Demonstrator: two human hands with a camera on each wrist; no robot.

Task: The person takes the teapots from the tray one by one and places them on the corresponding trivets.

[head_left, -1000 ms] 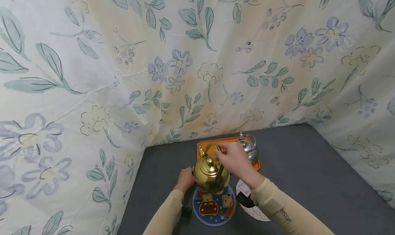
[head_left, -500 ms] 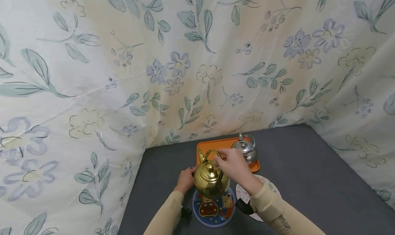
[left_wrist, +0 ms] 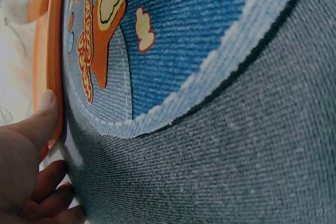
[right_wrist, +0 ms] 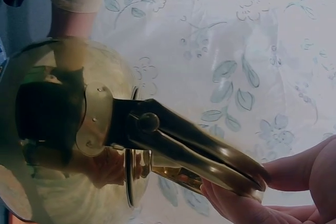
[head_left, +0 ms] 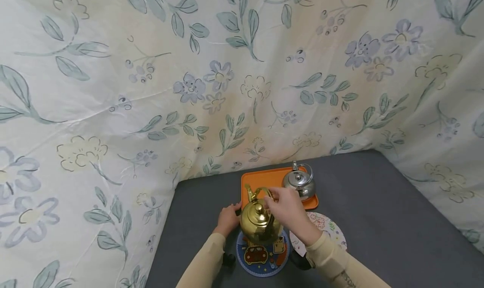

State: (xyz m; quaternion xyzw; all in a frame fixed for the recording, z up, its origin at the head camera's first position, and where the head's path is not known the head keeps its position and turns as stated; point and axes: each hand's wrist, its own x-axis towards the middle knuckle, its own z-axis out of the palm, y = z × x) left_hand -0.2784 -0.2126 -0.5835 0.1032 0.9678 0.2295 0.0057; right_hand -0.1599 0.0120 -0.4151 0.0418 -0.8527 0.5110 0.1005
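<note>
My right hand [head_left: 288, 208] holds a gold teapot [head_left: 261, 228] by its arched handle [right_wrist: 210, 156], thumb and fingers pinching the top of the arch. In the head view the teapot overlaps the tray's front edge and the far part of a round blue placemat [head_left: 261, 268] with a car print. Whether its base touches anything cannot be made out. My left hand [head_left: 228, 220] grips the left edge of an orange tray [head_left: 261, 179]; in the left wrist view the thumb lies against the rim [left_wrist: 54, 72] and the other fingers are curled below.
A silver teapot [head_left: 298, 183] stands at the right of the tray. Right of the blue placemat lies a round white floral one [head_left: 334, 233], partly under my right forearm. Floral cloth [head_left: 257, 90] walls the grey table [head_left: 378, 204] at the back and sides.
My right hand has brought the gold teapot slightly nearer to me, uncovering more of the tray and the silver teapot. My left hand stays at the tray's edge.
</note>
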